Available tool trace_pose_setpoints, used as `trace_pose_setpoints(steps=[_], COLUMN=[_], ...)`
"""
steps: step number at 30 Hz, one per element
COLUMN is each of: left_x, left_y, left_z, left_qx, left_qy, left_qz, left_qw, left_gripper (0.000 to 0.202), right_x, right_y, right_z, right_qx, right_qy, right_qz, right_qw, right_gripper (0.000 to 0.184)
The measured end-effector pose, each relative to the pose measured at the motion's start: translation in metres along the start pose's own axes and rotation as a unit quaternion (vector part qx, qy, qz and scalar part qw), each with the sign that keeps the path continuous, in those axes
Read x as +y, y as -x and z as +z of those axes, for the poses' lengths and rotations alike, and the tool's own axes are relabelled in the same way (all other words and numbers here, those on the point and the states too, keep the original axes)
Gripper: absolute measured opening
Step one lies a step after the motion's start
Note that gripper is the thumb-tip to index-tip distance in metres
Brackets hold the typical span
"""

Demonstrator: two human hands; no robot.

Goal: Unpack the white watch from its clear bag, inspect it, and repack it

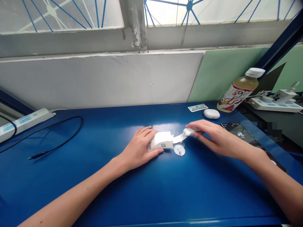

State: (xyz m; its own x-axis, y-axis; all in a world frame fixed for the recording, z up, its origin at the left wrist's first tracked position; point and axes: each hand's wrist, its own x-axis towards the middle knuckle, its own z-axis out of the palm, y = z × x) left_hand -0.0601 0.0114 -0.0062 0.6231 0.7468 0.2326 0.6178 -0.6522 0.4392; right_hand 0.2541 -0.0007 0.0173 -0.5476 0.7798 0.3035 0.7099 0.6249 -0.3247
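Gripping a white charger block [162, 140]: the left hand [139, 148] is closed round it, fingers over the top, thumb along the near edge. Block lies on its side mid-tabletop [151, 195], on blue painted metal.

Print on the block: small QR-style square on the near face, grey lines of text on the left end. Too small to read, no brand legible.

A white strip [180, 137] runs from the block's right end to the right hand [217, 138]. That hand's fingers lie stretched flat over the strip's far end, thumb hidden. Cannot tell whether it pinches or only presses.

A round clear disc [179, 150] lies flat just in front of the strip, near the block, touching neither hand.

Further out, back right:
- white pebble-shaped case [211, 113], no marking visible
- white card [198, 107] just left of it, blue print, unreadable
- juice bottle [236, 93] with white cap, leaning in this view, label in red, white and orange graphics, lettering not legible
- dark phone [239, 130] face up beside the right wrist, small white mark on the screen, unreadable

Right edge, off the blue top: white power strip [274, 105] with pale blue labels, white plug adapter [284, 94] seated in it.

Left edge: a second white power strip [23, 121], same pale blue labels, text unreadable. A black cable [59, 138] loops across the tabletop, loose end pointing left, well apart from both hands.
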Motion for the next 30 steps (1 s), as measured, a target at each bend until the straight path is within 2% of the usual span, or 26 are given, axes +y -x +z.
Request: trace_pose_setpoints(steps=[7,12,17,21,27,30], left_x=[0.001,0.001,0.003,0.009,0.030,0.043], left_y=[0.001,0.002,0.003,0.002,-0.001,0.000], left_z=[0.001,0.002,0.000,-0.006,-0.017,-0.020], left_qx=[-0.007,-0.018,-0.019,0.056,0.170,0.169], left_qy=[-0.019,-0.042,-0.032,-0.013,-0.054,-0.062], left_qz=[-0.003,-0.001,-0.008,-0.009,0.107,0.121], left_qw=[1.000,0.999,0.999,0.998,0.978,0.976], left_gripper=[0.055,0.065,0.075,0.066,0.054,0.045], right_x=[0.009,0.006,-0.006,-0.022,-0.050,-0.065], right_y=[-0.001,-0.003,-0.004,-0.002,-0.015,-0.032], right_z=[-0.011,-0.006,0.006,0.011,0.006,-0.001], right_qx=[0.159,0.216,0.217,0.216,0.225,0.208], right_qy=[0.035,0.049,0.033,-0.008,-0.128,-0.180], right_qz=[0.053,0.079,0.051,0.030,0.021,0.018], right_qw=[0.985,0.972,0.974,0.976,0.966,0.961], right_gripper=[0.027,0.026,0.025,0.021,0.014,0.017])
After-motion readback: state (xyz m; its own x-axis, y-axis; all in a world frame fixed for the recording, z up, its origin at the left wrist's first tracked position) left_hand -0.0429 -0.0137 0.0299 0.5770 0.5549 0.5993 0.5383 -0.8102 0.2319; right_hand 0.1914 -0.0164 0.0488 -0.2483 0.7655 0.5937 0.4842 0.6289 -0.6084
